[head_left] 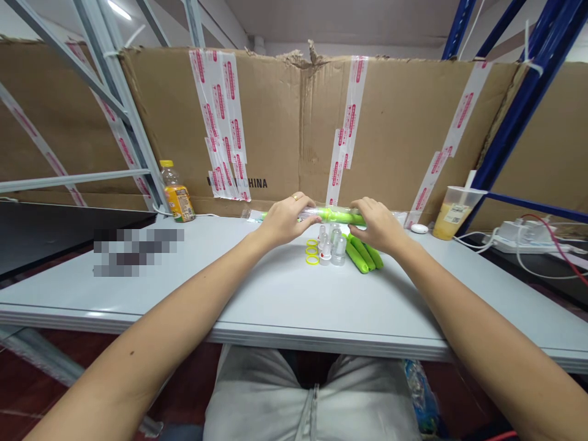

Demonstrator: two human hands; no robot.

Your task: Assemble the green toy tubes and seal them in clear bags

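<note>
At the centre of the frame, near the far edge of the bench (285,300), we hold a green-and-clear tube (337,215) level between both hands. Our left hand (289,219) pinches its clear part, thumb against fingers; our right hand (379,223) curls round the green end, thumb below and fingertips above. Clear film shows beyond both hands, though we cannot tell whether it wraps the tube or lies behind it.

Just below the tube in the frame, loose parts lie sorted by kind: yellow rings (312,260) in a column, clear caps (339,252) beside them, then green sleeves (359,257) side by side, nearest our right hand.

We judge the step in hand to be handling the tube itself, perhaps turning or parting it; which of these, we cannot tell. The next move seems to call for a firm, even grip at both ends, kept clear of the upright caps.
</note>
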